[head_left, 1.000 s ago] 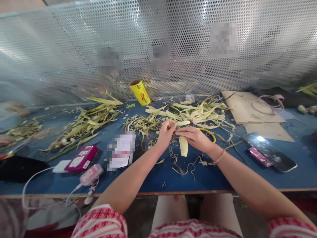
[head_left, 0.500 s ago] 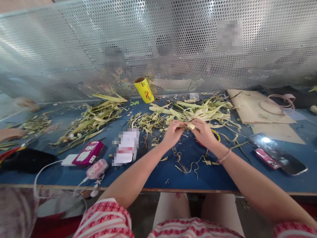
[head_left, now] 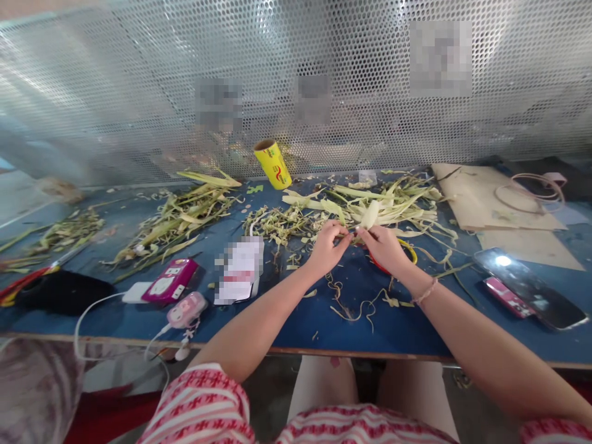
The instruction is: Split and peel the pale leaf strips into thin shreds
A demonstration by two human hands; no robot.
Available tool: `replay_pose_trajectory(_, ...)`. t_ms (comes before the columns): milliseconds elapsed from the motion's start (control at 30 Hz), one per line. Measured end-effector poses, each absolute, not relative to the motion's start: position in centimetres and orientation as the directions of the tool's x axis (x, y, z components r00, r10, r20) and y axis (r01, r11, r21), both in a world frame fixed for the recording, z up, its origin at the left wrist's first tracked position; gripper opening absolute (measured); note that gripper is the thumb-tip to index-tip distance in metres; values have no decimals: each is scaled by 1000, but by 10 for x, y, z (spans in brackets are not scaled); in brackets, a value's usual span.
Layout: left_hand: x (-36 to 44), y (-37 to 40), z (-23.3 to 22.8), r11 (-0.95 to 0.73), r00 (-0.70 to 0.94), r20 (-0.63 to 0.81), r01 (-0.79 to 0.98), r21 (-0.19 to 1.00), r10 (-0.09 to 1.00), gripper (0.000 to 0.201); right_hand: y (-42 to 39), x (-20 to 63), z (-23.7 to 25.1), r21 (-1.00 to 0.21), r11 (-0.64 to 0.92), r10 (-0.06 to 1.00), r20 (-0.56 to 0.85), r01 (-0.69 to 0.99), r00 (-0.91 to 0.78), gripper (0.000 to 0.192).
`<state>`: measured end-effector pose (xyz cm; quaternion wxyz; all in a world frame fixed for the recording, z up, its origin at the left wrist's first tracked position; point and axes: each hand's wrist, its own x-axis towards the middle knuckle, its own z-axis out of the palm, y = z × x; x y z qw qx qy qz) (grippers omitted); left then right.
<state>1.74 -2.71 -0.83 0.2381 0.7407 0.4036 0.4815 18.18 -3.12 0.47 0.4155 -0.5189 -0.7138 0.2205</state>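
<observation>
A person sits at a blue table [head_left: 287, 320], seen from above, with both bare forearms reaching forward over it. The left hand [head_left: 326, 246] and right hand [head_left: 383, 246] meet near the middle of the table. Between them they pinch a pale yellow leaf strip [head_left: 370, 214]: the left fingertips are closed on its lower end, the right fingertips are closed on it just beside them, and the strip rises from the right fingers toward 12 o'clock, tilted slightly. The right wrist wears a thin bracelet [head_left: 425, 291].

At 12 o'clock from the hands, touching the strip's background, lies a heap of pale leaf strips [head_left: 393, 200]. At 10 o'clock is a smaller pile of shredded bits [head_left: 277, 222], and further toward 10 o'clock a long bundle of leaves [head_left: 176, 216]. Under the right hand, partly hidden, is a ring with a red and yellow rim [head_left: 409, 246]. Curly scraps [head_left: 351, 302] lie at 6 o'clock from the hands.

A yellow tube [head_left: 272, 163] leans at 11 o'clock against a perforated metal screen [head_left: 139, 92] that runs along the far edge. At 9 o'clock sit a blurred card [head_left: 238, 277], a magenta box [head_left: 170, 280] and a pink gadget [head_left: 187, 309] with a white cable. At 3 o'clock lies a phone [head_left: 531, 287], with cardboard sheets [head_left: 472, 197] beyond it at 2 o'clock.
</observation>
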Motion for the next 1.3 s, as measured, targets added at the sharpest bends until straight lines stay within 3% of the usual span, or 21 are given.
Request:
replay_pose_trajectory(200, 16, -25, -12, -581, 248, 526, 367, 727, 814, 14, -29, 181, 0, -741, 423, 900, 411, 521, -145, 44)
replay_pose_trajectory(400, 18, -27, -9, -641, 340, 544, 452, 621, 767, 10, -30, 182, 1, -717, 450, 889, 412, 531, -197, 46)
replay_pose_trajectory(767, 16, -28, -4, -508, 218, 461, 453, 733, 860, 9, -24, 177, -7, -827, 416, 907, 350, 379, -233, 41)
replay_pose_trajectory(967, 19, -33, -2, -580, 341, 469, 488, 652, 815, 8, -27, 181, -9, -760, 434, 898, 408, 484, -165, 38)
replay_pose_trajectory(1133, 19, -32, -7, -598, 310, 516, 503, 624, 799, 9, -38, 183, 1, -538, 486, 821, 552, 688, -148, 28)
replay_pose_trajectory(1300, 17, -29, -8, -525, 241, 470, 487, 698, 849, 10, -42, 183, 11, -620, 541, 824, 527, 569, -209, 20)
